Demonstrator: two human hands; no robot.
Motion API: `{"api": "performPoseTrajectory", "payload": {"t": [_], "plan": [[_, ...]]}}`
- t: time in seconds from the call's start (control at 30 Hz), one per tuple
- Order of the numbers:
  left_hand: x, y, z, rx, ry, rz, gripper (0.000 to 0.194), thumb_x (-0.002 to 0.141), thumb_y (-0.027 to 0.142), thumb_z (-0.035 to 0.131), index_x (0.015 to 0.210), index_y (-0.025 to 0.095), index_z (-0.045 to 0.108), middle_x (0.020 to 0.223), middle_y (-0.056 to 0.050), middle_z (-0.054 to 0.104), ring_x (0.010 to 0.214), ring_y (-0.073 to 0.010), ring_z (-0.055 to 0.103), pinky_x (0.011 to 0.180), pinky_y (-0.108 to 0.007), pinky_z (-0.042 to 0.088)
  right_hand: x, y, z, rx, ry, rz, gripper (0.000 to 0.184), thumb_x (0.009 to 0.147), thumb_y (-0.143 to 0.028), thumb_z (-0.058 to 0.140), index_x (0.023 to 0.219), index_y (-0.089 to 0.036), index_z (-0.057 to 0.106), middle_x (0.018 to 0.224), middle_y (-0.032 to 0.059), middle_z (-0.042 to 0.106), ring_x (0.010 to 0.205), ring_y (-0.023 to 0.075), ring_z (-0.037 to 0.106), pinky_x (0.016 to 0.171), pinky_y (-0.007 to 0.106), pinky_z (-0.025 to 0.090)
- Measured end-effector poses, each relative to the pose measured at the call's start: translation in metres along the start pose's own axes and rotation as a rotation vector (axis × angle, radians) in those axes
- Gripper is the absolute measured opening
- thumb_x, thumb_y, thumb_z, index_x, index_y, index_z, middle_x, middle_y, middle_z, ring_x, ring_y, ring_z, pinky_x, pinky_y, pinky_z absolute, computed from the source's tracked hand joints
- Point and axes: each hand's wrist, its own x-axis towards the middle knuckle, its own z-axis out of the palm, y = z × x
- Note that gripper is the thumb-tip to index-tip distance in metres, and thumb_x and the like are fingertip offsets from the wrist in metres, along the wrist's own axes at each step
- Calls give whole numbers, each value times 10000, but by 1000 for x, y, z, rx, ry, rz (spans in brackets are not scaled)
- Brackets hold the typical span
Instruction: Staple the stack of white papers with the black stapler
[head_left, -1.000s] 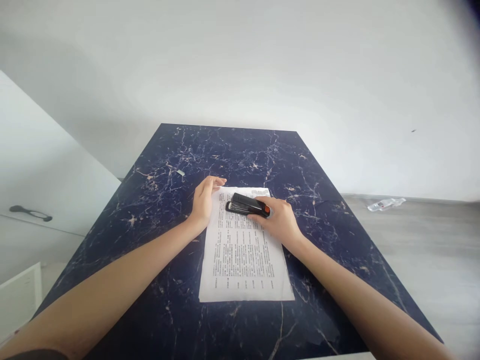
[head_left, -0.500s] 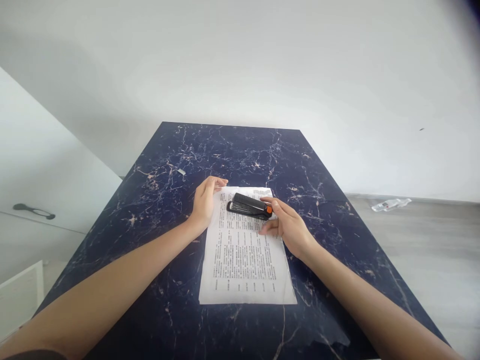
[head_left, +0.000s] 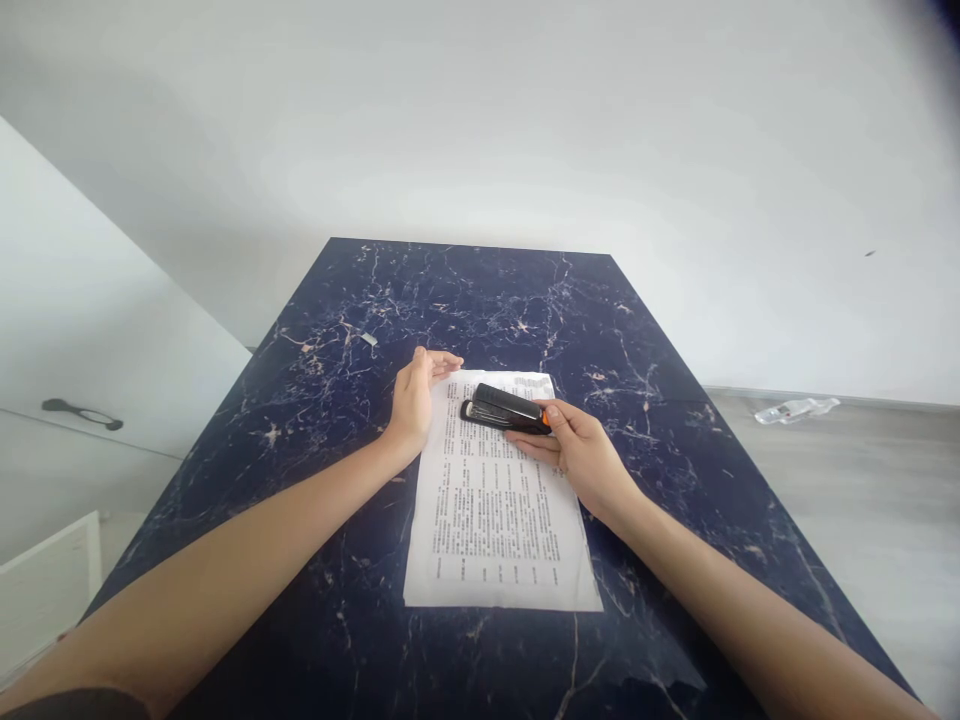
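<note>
A black stapler (head_left: 504, 409) with an orange part at its back end is over the upper part of a printed sheet of paper (head_left: 480, 540). My right hand (head_left: 581, 450) grips the stapler's back end, thumb on the orange part and fingers along the near side and underneath. The stapler's jaw points left. At the paper's upper left edge rests my left hand (head_left: 417, 400), its fingers stretched out and nothing held in them. The sheet lies on the dark blue marbled table (head_left: 450, 300). Whether the stapler touches the paper, I cannot tell.
A small pale tag-like piece (head_left: 368, 339) lies on the table at the upper left. On the floor to the right is a clear plastic item (head_left: 796, 410). A white cabinet with a dark handle (head_left: 82, 412) stands left of the table. A pale wall rises behind.
My right hand's fingers have closed in around the stapler's back end and moved under its near side. My left hand stays by the paper's edge. The whole view has shifted slightly.
</note>
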Motion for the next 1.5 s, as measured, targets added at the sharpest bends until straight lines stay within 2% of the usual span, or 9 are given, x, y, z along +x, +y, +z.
{"api": "performPoseTrajectory", "payload": {"t": [0.4,0.7,0.83,0.93,1.13,1.23,1.33,1.4,1.5], "plan": [[2,-4,0,-8,-4,12,598,1041,639,356,924,199,745,1042,-126,765,1036,-247,720,1022,-457,542,2,1,3,34,28,-16,307,1024,-450,551,1206,-225,654,1156,130,745,1054,327,760,971,519,644],[0,-1,1,-15,-10,8,556,1050,601,381,916,193,734,1031,-123,764,1028,-240,721,1022,-453,538,-2,-3,3,7,-12,-28,411,1005,-537,551,1266,-232,642,1267,131,706,1014,296,771,954,474,647],[0,-1,1,-18,-9,5,551,1051,591,383,911,190,733,1026,-123,765,1022,-242,721,1011,-449,538,-1,-3,0,-248,-33,-91,471,895,-445,708,1307,-226,638,885,66,765,707,256,769,706,426,671],[0,1,2,0,-2,2,542,1053,576,389,913,183,735,1027,-125,767,1021,-241,720,1002,-438,539,0,0,-1,-443,18,-154,431,873,-373,716,1274,-218,675,603,-17,676,486,201,666,532,353,591],[0,0,1,21,7,-3,552,1057,558,375,918,168,740,1035,-141,762,1027,-250,713,1002,-444,525,-2,1,-3,-804,165,-523,226,824,-275,791,1050,-259,791,711,-23,711,508,123,558,507,293,479],[0,3,0,-4,77,52,411,1047,459,447,951,184,739,1113,-123,745,1117,-247,681,1054,-440,494,-7,-2,-2,-780,152,-732,235,861,-234,774,1094,-265,784,880,-1,769,603,131,620,545,290,528],[-1,11,0,-212,116,106,286,1024,380,496,1026,201,719,1198,-96,714,1219,-234,640,1138,-427,442,-13,-6,-2,-732,172,-942,334,891,-154,731,1199,-282,754,1118,31,776,801,165,714,587,283,583],[-2,17,2,-425,69,-25,334,1038,411,458,1056,189,706,1240,-109,700,1254,-243,628,1157,-425,436,-16,-7,-3,-765,202,-1089,449,875,-79,719,1270,-293,727,1184,45,761,926,194,736,664,305,621],[-4,22,6,-663,-64,-396,482,1061,494,364,1107,145,693,1316,-166,668,1277,-279,625,1126,-425,479,-19,-7,-6,-869,253,-1330,585,823,7,732,1323,-296,703,1233,67,741,932,208,738,743,353,632]]}}
